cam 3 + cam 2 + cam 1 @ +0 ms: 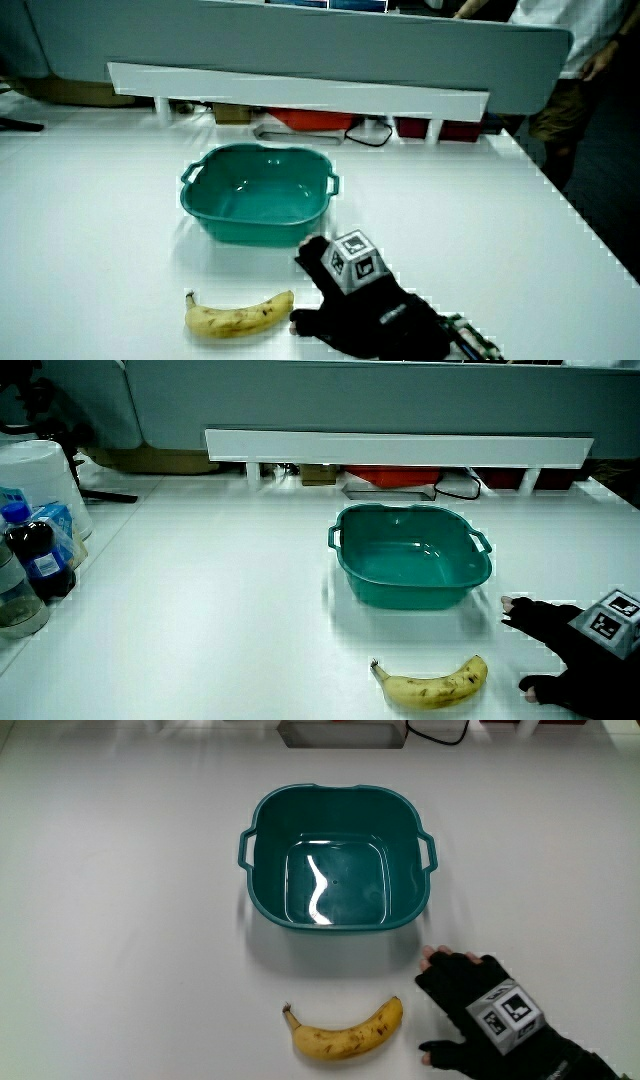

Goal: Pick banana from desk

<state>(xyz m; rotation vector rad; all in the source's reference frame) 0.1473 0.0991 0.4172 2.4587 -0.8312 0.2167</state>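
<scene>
The hand (478, 1010) rests open-fingered at the banana's (346, 1031) three o'clock, seemingly not touching; teal basin (335, 860) at twelve

Glossy teal plastic basin (337, 860), smooth matt white table (120, 920), speckled banana (347, 1031) skin

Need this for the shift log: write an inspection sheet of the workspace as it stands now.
Surface: white table, bare around the job's things.
Job's things: banana lying on the table, nearer to the person than the teal basin; basin holds nothing.
Clutter: bottles and a white container at the table's edge in a side view.
Grippers: hand beside the banana, fingers spread, holding nothing, not touching it.
Cables: black cable near the partition.
Surroundings: low white partition with boxes under it.
</scene>
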